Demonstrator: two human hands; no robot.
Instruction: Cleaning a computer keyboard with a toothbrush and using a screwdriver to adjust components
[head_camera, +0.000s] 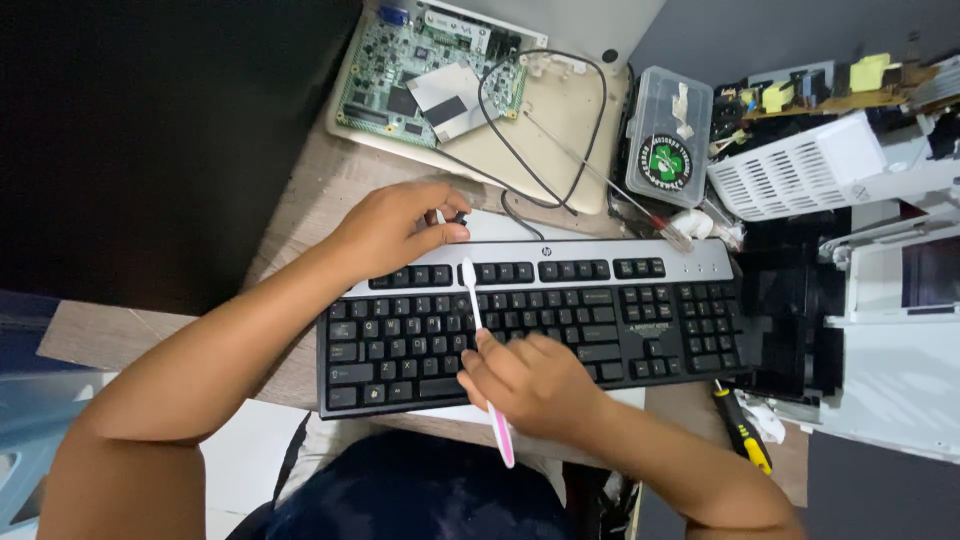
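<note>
My wood-grain desk (300, 200) carries the black keyboard (560, 325); beige panel (540, 150) with green circuit board (425, 65) behind it; clear parts box (668, 135); yellow-handled screwdriver (742, 430) near my edge; white vented cover (800, 175) at right.

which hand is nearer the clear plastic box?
Left. The left hand grips the keyboard's top edge, a short way left of the clear plastic box; the right hand, holding the toothbrush, is at the keyboard's near edge.

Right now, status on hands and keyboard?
Right hand grips pink-handled toothbrush, bristles at function-key row. Left hand steadies keyboard at top edge. Screwdriver beside keyboard's lower right corner, not obstructing.
</note>
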